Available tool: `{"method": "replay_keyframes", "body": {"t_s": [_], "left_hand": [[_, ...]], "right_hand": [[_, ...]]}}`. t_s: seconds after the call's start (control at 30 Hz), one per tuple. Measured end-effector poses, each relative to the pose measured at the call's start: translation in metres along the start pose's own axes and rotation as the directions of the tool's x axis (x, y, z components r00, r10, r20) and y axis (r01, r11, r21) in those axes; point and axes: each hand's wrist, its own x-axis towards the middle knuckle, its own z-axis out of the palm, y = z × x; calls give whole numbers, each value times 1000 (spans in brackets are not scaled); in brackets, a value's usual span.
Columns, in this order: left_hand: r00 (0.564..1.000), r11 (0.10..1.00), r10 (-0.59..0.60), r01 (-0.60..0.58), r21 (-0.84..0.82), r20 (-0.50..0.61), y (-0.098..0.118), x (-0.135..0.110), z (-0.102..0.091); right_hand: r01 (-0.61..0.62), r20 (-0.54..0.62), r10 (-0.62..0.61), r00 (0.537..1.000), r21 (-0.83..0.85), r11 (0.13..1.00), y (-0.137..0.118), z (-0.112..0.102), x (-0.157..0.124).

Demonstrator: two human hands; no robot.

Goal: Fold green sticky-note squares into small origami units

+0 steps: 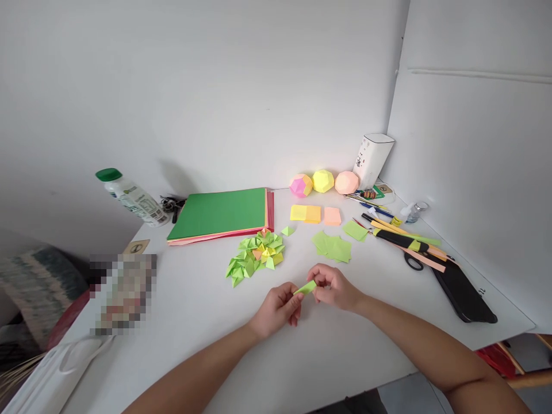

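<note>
A small folded green paper piece [306, 287] is held between both my hands just above the white table [207, 322]. My left hand [276, 310] pinches its left end, fingers closed. My right hand [334, 287] pinches its right end, fingers curled. Behind my hands lies a heap of folded green and yellow paper units [254, 256]. To its right sits a loose pile of green paper squares [332, 247].
A stack of coloured paper with a green top sheet [222, 215] lies at the back. Sticky-note pads [314, 214], three paper balls [323, 181], a white box [373, 160], a bottle [133, 198], pens, scissors [409, 253] and a black case [463, 293] are on the table.
</note>
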Motion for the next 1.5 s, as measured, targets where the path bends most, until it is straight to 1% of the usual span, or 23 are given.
{"method": "replay_keyframes", "body": {"t_s": [0.13, 0.2, 0.27, 0.33, 0.4, 0.43, 0.53, 0.6, 0.73, 0.87, 1.0, 1.23, 1.3, 1.37, 1.43, 1.5], "left_hand": [[1000, 997, 12, -12, -82, 5, -3, 3, -3], [1000, 995, 15, -14, -98, 5, -5, 4, -3], [1000, 995, 15, -15, -101, 1, -5, 5, -4], [1000, 995, 15, -15, -101, -3, -5, 5, -3], [1000, 993, 21, -22, -116, -10, -4, 5, -2], [999, 991, 31, -33, -132, -19, -3, 6, -2], [996, 979, 70, -80, -189, -63, 1, 6, -1], [994, 972, 70, -87, -219, -82, 5, 6, -2], [998, 967, 29, -41, -253, -50, 9, 7, -4], [1000, 969, 2, -6, -248, -16, 10, 7, -5], [1000, 970, 10, -11, -241, -5, 10, 7, -5], [1000, 968, 18, -23, -250, -24, 8, 8, -6], [999, 967, 12, -20, -253, -33, 8, 9, -6], [999, 967, 14, -24, -252, -42, 8, 9, -6], [999, 968, 27, -36, -247, -42, 8, 8, -5], [999, 972, 38, -44, -233, -31, 9, 7, -5]], "right_hand": [[26, -75, -15, 997, 146, 989, 4, -10, 6], [46, -85, -33, 996, 165, 985, 5, -10, 6], [71, -49, -65, 997, 138, 988, 6, -7, 4], [83, 24, -85, 996, 85, 993, 7, -2, 3], [69, 83, -70, 994, 25, 997, 9, 1, 2], [54, 93, -54, 994, 0, 999, 9, 3, 1], [18, 69, -16, 998, -27, 999, 11, 4, 2], [6, 54, -4, 999, -28, 1000, 11, 4, 3], [0, 55, 3, 999, -55, 998, 13, 4, 3], [34, 66, -29, 997, -68, 997, 14, 4, 3], [63, 68, -58, 996, -70, 996, 13, 5, 2], [52, 47, -49, 998, -77, 996, 16, 5, 2], [76, 54, -71, 996, -79, 994, 17, 5, 3], [132, 52, -127, 990, -95, 987, 17, 5, 3], [194, 33, -191, 981, -130, 972, 16, 5, 4], [224, 10, -226, 974, -166, 960, 14, 5, 5]]}}
